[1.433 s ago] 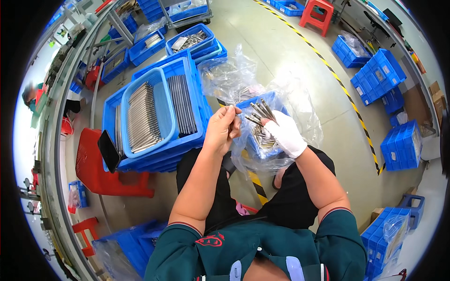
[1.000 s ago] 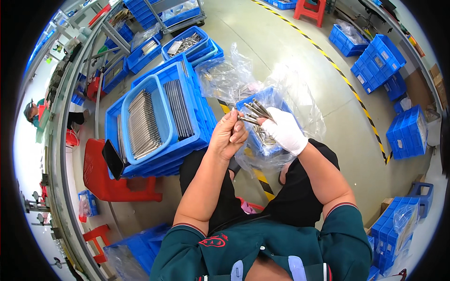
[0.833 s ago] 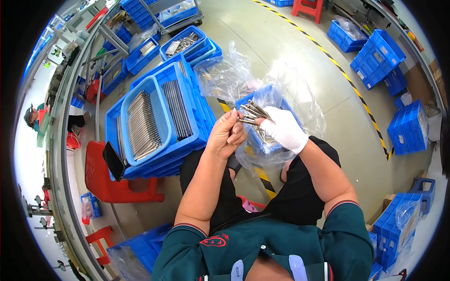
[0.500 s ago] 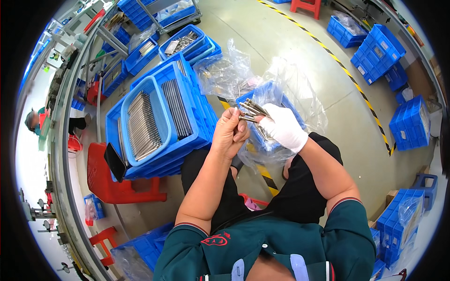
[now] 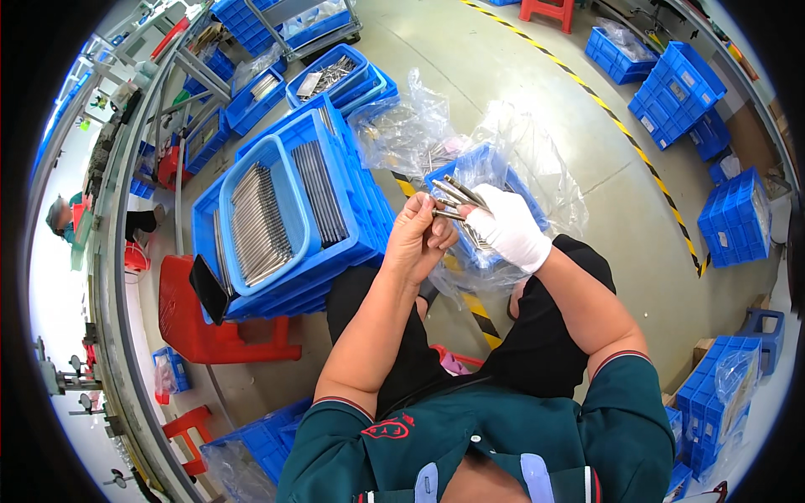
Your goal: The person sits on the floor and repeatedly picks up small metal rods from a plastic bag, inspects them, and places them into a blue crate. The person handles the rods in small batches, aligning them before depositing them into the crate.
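The left hand [image 5: 422,239], bare, has its fingers curled together around the near ends of a bundle of thin metal rods [image 5: 454,199], pinching them from the 9 o'clock side. The right hand [image 5: 510,228], in a white glove, is closed on the same bundle from the 3 o'clock side, so both hands clamp it between them just above the person's lap. The rods are slim, straight and silver-grey with a dull shine, and their free ends fan out a little toward 11 o'clock. Directly behind the hands, toward 12 o'clock, sits a small blue bin [image 5: 478,168] lined with a crumpled clear plastic bag [image 5: 537,159]; more of the same rods lie inside it. At 9 o'clock of the hands a stack of large blue crates [image 5: 352,210] carries a lighter blue tray [image 5: 285,201] filled with a neat row of rods laid side by side, and a 2nd row of darker rods [image 5: 319,191] lies in the crate beside the tray. A black phone [image 5: 208,289] leans at the crate's near left corner, above a red stool [image 5: 210,331]. Farther off at 11 o'clock another blue bin [image 5: 331,75] holds loose metal parts, and more blue crates [image 5: 679,80] stand on the floor at 2 o'clock.
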`<state>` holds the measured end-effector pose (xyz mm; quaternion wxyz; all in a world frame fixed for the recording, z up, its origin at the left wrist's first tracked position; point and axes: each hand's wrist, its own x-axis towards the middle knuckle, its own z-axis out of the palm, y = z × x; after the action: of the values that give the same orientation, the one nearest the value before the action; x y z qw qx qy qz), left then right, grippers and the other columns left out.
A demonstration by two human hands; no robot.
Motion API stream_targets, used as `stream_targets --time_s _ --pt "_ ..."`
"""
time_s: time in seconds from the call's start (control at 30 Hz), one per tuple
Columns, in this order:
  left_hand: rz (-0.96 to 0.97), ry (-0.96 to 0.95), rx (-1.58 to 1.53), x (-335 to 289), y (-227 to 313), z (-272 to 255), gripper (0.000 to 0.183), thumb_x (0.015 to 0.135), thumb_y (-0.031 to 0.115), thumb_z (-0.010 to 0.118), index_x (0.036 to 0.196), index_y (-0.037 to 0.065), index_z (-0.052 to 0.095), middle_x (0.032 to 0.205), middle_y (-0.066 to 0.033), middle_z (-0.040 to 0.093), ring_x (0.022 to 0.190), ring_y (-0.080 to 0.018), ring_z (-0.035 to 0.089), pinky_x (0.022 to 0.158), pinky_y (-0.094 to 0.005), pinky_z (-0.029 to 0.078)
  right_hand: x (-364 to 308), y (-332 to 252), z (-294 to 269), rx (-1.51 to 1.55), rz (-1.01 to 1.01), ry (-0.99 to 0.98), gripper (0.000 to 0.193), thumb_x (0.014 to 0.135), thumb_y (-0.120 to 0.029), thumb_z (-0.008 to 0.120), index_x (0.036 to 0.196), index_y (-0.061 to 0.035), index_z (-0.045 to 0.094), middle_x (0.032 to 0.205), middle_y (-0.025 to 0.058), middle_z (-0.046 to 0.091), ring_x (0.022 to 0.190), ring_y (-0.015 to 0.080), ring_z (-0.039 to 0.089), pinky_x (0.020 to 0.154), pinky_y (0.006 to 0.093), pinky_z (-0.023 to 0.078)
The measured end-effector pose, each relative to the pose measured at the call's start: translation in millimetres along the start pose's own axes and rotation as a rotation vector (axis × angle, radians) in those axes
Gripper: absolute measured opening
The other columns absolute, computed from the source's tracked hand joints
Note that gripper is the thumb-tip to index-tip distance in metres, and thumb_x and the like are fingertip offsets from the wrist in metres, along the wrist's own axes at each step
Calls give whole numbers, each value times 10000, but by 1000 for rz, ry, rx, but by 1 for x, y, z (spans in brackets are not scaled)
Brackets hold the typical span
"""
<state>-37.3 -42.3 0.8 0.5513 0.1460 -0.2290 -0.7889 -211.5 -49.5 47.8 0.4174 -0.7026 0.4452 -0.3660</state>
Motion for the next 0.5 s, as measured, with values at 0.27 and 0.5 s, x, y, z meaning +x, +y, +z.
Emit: stream_targets --time_s 0.27,0.5 --pt "-85 -42 -64 0 -4 -2 158 937 268 541 887 129 594 640 -19 527 513 -89 393 499 -249 317 0 5 2 -2 -12 22 212 867 -214 577 863 -3 557 679 185 543 607 302 530 588 364 430" --pt "104 212 427 -2 3 10 182 938 220 552 927 41 585 682 -23 528 575 -97 451 548 -245 380 5 9 -4 -36 28 45 258 874 -254 568 853 3 570 693 176 554 628 295 533 615 361 435"
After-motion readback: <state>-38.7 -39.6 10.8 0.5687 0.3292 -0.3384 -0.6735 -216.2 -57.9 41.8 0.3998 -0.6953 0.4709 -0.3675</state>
